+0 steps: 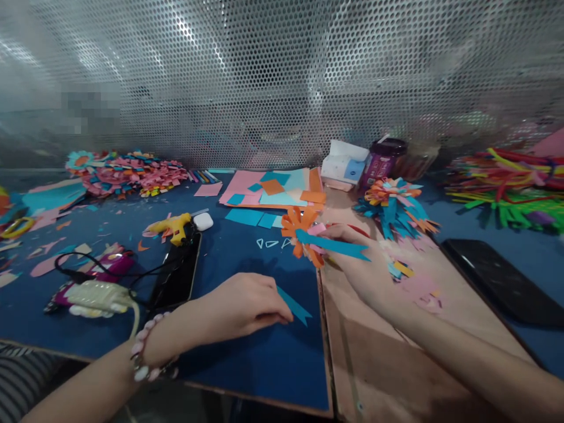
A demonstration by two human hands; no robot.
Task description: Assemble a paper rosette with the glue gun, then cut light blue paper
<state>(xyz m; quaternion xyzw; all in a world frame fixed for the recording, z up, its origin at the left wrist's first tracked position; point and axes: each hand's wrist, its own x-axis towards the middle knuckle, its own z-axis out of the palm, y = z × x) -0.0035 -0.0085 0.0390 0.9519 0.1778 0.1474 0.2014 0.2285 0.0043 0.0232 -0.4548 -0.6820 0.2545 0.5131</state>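
My right hand [363,264] is closed around an orange paper flower [293,222], held up over the seam between the blue mat and the bare wood. A blue paper strip [335,242] with a notched end runs from the flower's middle across my fingers. Low over the blue mat, my left hand [253,302] has its fingers drawn together at a second blue strip [296,306], also notched; the strip's other end is hidden behind the fingers. Small white triangular outlines [271,243] lie beyond, on the mat.
At left are a yellow glue gun [176,228], a black phone [176,276], a power strip [94,295] with cords, and a heap of paper flowers [127,173]. Paper sheets [247,182], a tissue box [343,167] and a purple cup [383,161] stand behind. Another dark phone [502,282] lies right.
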